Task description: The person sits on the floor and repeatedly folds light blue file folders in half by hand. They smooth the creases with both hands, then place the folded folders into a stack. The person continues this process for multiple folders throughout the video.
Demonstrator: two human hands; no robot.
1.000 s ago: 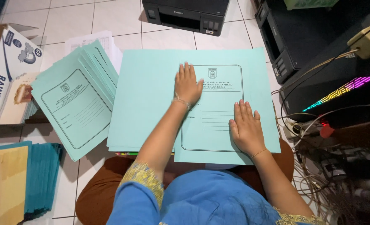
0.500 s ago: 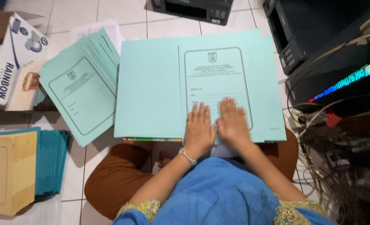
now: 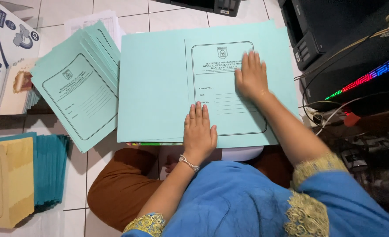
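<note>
Fingers (image 3: 197,115) of the left hand (image 3: 199,134) lie straight and close together, flat on the near edge of the light green folder (image 3: 159,83); those of the right hand (image 3: 251,78) are slightly spread, pressing its printed front panel farther up. Neither hand pinches anything. The folder rests across the person's lap, its flap folded over along a centre crease. Judging by this, the fold looks made and is being flattened. To the left sits a fanned stack of folders (image 3: 78,90), likely finished ones, beside a pile of dark teal sheets (image 3: 49,169). Beyond, a black printer (image 3: 317,26) stands on the tile floor (image 3: 58,13).
</note>
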